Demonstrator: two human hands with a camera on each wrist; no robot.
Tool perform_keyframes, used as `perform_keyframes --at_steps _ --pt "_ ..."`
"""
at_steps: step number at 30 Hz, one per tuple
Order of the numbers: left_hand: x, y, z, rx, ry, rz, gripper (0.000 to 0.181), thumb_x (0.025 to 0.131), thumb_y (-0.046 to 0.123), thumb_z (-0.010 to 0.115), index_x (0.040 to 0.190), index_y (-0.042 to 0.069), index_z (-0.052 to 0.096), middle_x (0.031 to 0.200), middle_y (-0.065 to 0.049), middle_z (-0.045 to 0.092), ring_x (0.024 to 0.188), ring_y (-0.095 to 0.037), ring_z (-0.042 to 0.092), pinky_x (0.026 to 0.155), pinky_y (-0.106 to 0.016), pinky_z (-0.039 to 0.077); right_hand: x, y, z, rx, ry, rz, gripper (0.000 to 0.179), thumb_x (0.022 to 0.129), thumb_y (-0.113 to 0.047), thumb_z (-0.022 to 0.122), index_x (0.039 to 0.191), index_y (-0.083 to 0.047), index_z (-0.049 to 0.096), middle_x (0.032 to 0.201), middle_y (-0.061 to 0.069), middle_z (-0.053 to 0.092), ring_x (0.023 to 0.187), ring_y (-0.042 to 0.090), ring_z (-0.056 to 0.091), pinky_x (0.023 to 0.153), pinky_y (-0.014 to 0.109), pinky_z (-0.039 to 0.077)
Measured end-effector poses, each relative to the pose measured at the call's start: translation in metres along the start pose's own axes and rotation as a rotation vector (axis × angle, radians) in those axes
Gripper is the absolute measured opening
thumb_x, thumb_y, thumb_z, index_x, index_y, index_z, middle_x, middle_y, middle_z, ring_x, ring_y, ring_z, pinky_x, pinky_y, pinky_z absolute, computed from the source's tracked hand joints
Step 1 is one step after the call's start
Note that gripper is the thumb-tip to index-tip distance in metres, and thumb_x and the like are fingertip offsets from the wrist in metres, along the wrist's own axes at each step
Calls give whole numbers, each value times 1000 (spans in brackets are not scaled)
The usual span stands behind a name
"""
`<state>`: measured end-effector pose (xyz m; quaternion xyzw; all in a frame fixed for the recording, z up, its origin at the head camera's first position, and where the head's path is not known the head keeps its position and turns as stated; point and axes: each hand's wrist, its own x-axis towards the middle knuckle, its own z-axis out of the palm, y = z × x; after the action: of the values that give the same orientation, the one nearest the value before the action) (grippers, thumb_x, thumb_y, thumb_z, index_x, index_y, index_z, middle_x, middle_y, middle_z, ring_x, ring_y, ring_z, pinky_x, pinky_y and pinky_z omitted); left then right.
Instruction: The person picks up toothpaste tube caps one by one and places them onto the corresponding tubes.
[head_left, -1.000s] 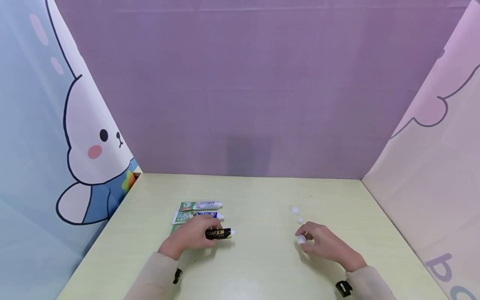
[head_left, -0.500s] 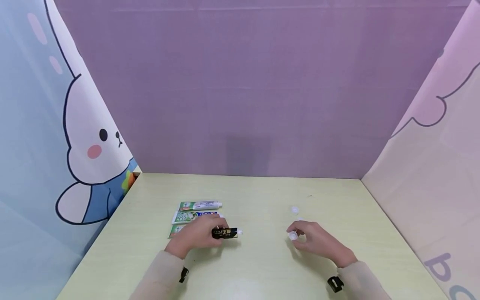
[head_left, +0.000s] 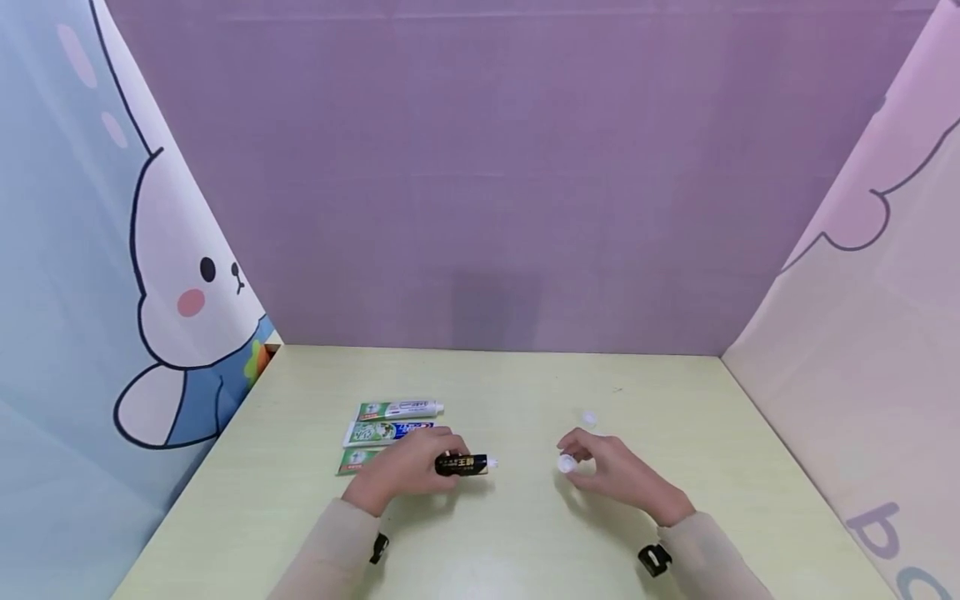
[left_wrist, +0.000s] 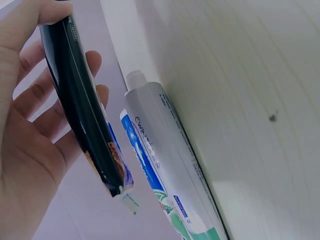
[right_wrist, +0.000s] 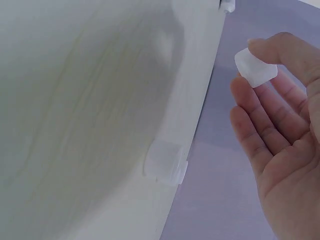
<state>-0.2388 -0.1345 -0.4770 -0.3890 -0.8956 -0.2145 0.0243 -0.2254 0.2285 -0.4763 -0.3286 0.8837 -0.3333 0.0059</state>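
Observation:
My left hand (head_left: pixel 405 468) grips a black toothpaste tube (head_left: pixel 461 465) between thumb and fingers, its uncapped white nozzle pointing right. In the left wrist view the black tube (left_wrist: pixel 82 100) is raised over a toothpaste tube (left_wrist: pixel 167 150) lying on the table. My right hand (head_left: pixel 618 473) pinches a white cap (head_left: pixel 567 463), its hollow side facing left toward the nozzle, with a gap between them. The same cap (right_wrist: pixel 255 67) is between thumb and index finger in the right wrist view.
Three green-and-white toothpaste tubes lie in a row at left: a far one (head_left: pixel 401 410), a middle one (head_left: pixel 390 432) and a near one (head_left: pixel 356 460) partly covered by my left hand. Beyond my right hand lies a loose white cap (head_left: pixel 588 418). A purple cloth (head_left: pixel 480 183) stands behind the table.
My left hand has moved right with the black tube, and my right hand has moved left with the cap. The space between them has narrowed. A small loose cap is now hidden behind my right hand.

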Motion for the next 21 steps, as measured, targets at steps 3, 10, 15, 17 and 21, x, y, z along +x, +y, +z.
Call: perform_keyframes --at_steps 3,10,15,17,21 --pt "1 2 0 -10 -7 -7 34 81 23 77 113 18 71 105 8 66 90 -5 60 81 -24 52 1 0 1 3 18 -18 27 88 -6 77 110 -10 61 100 -4 69 94 14 67 82 43 56" --pt "5 8 0 -32 -22 -21 32 82 23 78 114 19 71 105 8 66 89 -5 59 80 -24 52 5 -3 4 37 11 9 28 86 -4 78 104 -16 60 99 -7 68 98 12 66 86 47 55" --pt "9 10 2 -42 -9 -5 31 83 24 77 113 20 71 103 9 65 87 -4 58 79 -23 51 9 -6 8 23 23 -21 24 88 -7 77 105 -17 64 101 -10 68 97 13 65 86 43 55" --pt "11 10 2 -40 -3 1 30 84 24 76 113 20 72 103 10 65 87 -3 58 79 -23 51 9 -7 9 17 31 -34 22 89 -9 76 106 -18 64 102 -11 67 96 12 64 85 40 55" --pt "12 12 2 -42 -8 -6 31 85 27 76 115 21 71 105 10 65 88 -3 58 81 -22 51 9 -9 12 31 47 -49 21 90 -11 76 108 -16 66 103 -10 67 93 10 63 83 36 55"
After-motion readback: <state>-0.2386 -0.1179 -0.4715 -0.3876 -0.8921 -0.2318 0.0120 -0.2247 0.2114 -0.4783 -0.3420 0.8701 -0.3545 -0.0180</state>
